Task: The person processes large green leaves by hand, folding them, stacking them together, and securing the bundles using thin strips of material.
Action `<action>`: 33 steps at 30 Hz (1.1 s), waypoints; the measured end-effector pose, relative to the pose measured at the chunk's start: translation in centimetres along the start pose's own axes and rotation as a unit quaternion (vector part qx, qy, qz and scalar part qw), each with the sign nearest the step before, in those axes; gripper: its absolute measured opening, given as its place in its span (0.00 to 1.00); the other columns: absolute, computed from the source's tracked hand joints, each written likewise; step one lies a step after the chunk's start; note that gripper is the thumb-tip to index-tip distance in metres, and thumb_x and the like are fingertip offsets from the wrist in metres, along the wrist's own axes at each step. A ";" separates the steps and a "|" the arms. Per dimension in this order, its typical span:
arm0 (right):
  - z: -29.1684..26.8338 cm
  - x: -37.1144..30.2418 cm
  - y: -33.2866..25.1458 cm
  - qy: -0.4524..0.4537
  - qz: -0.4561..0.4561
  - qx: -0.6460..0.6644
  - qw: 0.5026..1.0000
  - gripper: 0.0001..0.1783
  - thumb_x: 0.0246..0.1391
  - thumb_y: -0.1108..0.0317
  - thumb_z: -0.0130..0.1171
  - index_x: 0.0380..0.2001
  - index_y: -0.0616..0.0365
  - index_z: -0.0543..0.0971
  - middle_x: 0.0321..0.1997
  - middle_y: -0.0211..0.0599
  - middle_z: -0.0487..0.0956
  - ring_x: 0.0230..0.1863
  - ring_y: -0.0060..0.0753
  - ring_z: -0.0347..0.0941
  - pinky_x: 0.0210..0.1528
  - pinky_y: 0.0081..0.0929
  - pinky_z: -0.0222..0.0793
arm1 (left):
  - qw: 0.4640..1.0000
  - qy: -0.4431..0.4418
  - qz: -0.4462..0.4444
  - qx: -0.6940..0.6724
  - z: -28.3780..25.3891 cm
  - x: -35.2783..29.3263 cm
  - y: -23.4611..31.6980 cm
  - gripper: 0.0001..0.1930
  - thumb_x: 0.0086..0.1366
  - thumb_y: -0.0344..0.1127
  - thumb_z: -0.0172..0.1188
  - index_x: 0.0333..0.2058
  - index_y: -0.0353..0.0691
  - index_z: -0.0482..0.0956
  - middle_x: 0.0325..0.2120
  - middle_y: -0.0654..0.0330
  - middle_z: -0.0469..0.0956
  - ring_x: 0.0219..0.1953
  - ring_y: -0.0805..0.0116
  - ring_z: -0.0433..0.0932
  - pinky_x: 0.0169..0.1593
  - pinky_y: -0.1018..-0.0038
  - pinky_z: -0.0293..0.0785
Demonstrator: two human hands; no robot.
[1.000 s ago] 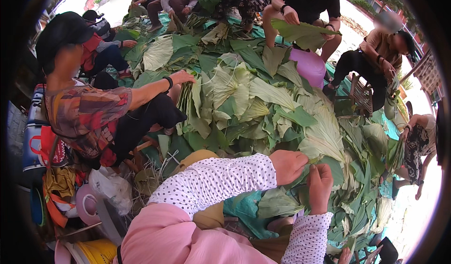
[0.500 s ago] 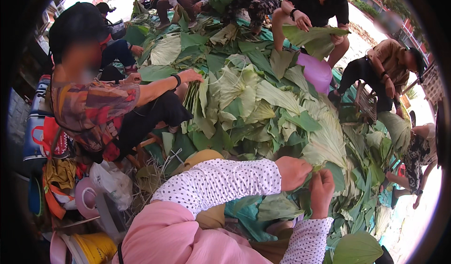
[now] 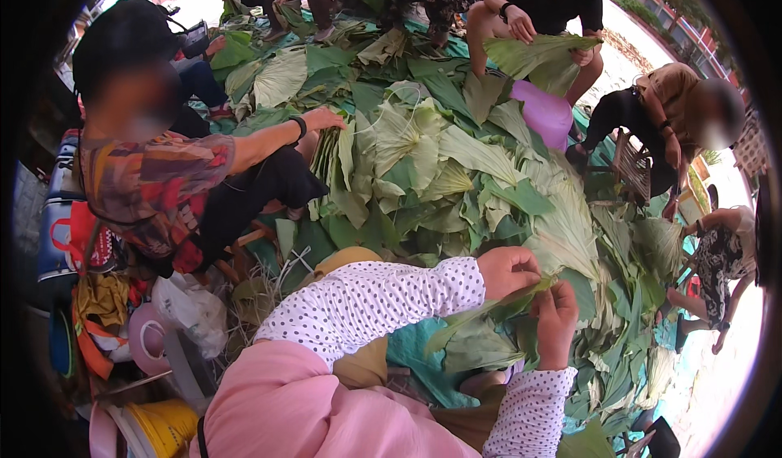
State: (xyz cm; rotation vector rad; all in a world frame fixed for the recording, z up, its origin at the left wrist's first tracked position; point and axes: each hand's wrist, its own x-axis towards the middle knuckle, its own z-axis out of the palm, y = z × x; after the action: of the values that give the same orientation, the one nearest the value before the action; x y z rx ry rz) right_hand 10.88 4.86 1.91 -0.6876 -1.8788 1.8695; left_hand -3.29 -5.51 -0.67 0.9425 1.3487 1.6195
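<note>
My left hand (image 3: 507, 271) and my right hand (image 3: 557, 321) are close together at lower centre, right of my body. Both pinch the upper edge of a large green lotus leaf (image 3: 481, 341), which hangs down below them and fans toward the left. Its far end overlaps a teal sheet, and part of its edge is hidden behind my fingers. Just beyond my hands lies a heap of lotus leaves (image 3: 456, 185), some pale and drying, others dark green. White dotted sleeves cover both my forearms.
At left a seated person (image 3: 163, 165) rests a hand on stacked leaves. Another person, in black, holds up a leaf (image 3: 542, 59) beside a purple plastic item (image 3: 544, 116). More people sit around the heap. Lower left are a yellow bucket (image 3: 167, 429), a plastic bag (image 3: 191, 315) and pale strips (image 3: 265, 291).
My left hand has risen slightly and its fingers curl more. The leaf between my hands now spreads out below them. A round leaf at the lower right has mostly slipped out of view.
</note>
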 end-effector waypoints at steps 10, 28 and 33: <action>0.4 -0.4 -0.4 0.004 -0.069 -0.076 0.995 0.12 0.64 0.68 0.52 0.47 0.63 0.71 0.40 0.32 0.76 0.40 0.19 0.70 0.45 0.18 0.66 | 0.995 0.056 0.042 0.066 0.0 -0.3 0.0 0.04 0.62 0.29 0.59 0.33 0.36 0.75 0.26 0.65 0.76 0.30 0.79 0.73 0.35 0.78 0.72; -3.0 -2.0 -1.0 -0.050 0.019 -0.200 0.978 0.22 0.51 0.66 0.66 0.51 0.55 0.76 0.47 0.31 0.77 0.41 0.24 0.73 0.46 0.23 0.69 | 0.998 0.055 -0.019 -0.007 -1.6 0.0 2.9 0.05 0.69 0.33 0.49 0.37 0.38 0.72 0.32 0.59 0.78 0.27 0.79 0.74 0.29 0.81 0.70; -6.0 -2.7 2.7 -0.090 0.114 -0.185 0.972 0.22 0.51 0.69 0.65 0.50 0.59 0.75 0.40 0.32 0.79 0.38 0.21 0.73 0.43 0.22 0.71 | 0.984 0.069 0.034 -0.159 -3.1 -0.2 5.0 0.07 0.70 0.36 0.47 0.38 0.41 0.69 0.38 0.48 0.80 0.25 0.74 0.75 0.26 0.78 0.69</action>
State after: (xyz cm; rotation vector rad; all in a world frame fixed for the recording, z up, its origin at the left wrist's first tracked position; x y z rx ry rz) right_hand 16.77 7.97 -0.44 -0.9115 -2.3913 1.7775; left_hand -6.67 -7.41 3.74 0.7012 1.1122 1.9141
